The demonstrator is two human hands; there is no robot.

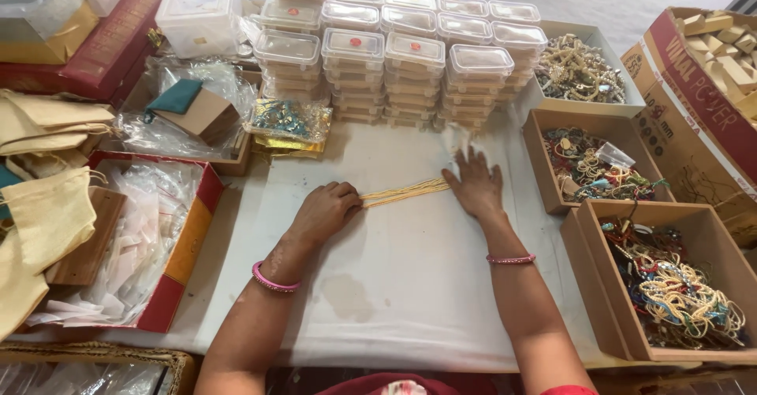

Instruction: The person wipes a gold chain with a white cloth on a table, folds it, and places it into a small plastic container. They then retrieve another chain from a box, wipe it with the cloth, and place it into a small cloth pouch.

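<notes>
Your two hands stretch a bundle of yellow threads [404, 192] flat across the bench [394, 285].

Your left hand [325, 210] is closed around one end of the threads; your right hand [475, 184] lies flat, fingers spread, pinning the other end. Beyond your hands stand stacked clear plastic boxes [394, 56]. Right of your right hand sit cardboard boxes of beaded bracelets [599, 166]; left of your left hand, a red box of plastic pouches [150, 229].
</notes>
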